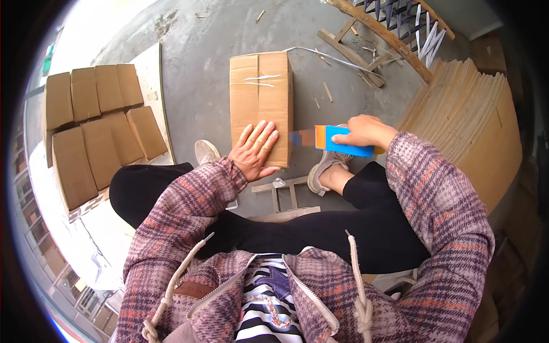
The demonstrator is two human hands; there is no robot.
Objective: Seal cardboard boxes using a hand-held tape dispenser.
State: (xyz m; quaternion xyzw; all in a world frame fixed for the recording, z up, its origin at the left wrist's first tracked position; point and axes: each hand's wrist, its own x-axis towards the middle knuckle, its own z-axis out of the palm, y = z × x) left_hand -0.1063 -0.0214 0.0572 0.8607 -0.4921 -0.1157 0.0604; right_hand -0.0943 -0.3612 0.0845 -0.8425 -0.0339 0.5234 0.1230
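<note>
Before me is a closed brown cardboard box [245, 106], a seam running down the middle of its top. Two thin white strands lie across that seam. My left hand [255, 150] rests flat on the near end of the box top, fingers stretched out. To the right of the box, my right hand [366, 132] grips a blue and orange tape dispenser [357, 150]. Its left end is blurred and points toward the side of the box. Whether that end touches the box I cannot tell.
Brown cartons [97, 137] stand in rows on the left. Flat cardboard sheets [457, 108] are stacked at the right. A wooden rack [389, 34] with dark and white straps is at the far right. Wood scraps and a white strap [334, 57] lie on the floor. A wooden frame [277, 200] is between my feet.
</note>
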